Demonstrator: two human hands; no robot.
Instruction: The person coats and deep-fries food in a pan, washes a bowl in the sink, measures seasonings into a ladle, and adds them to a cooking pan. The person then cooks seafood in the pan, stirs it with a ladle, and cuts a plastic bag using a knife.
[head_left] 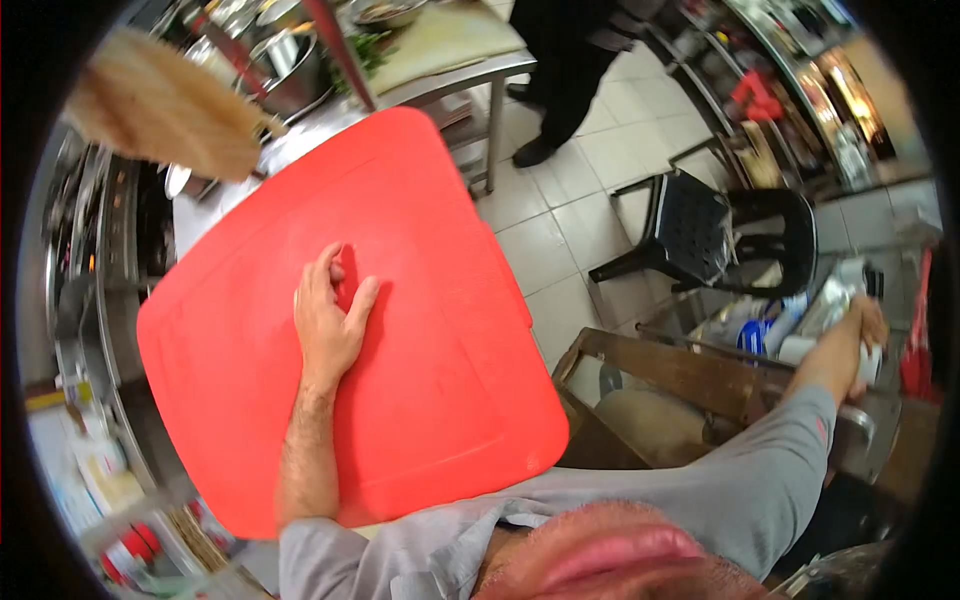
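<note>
My left hand [330, 312] lies over a large red plastic board [430, 380] with rounded corners, just in front of my body. Its thumb stands apart from loosely bent fingers, and it holds nothing. Far to the right, my right hand [868, 330] reaches into an open drawer [780, 372] of rolls and packets. A white roll [866, 366] sits against or just under that hand. The fingers are partly hidden, so I cannot make out whether they grip the roll. Close by in the drawer are a blue-and-white packet [754, 336] and a clear plastic-wrapped item [836, 290].
A black plastic chair [690, 225] stands on the tiled floor [545, 250]. Beyond the board, a metal table [480, 68] carries pots and greens. A person in dark trousers [570, 80] stands beside it. Shelves line the right, and a wooden-framed cabinet [650, 365] is below.
</note>
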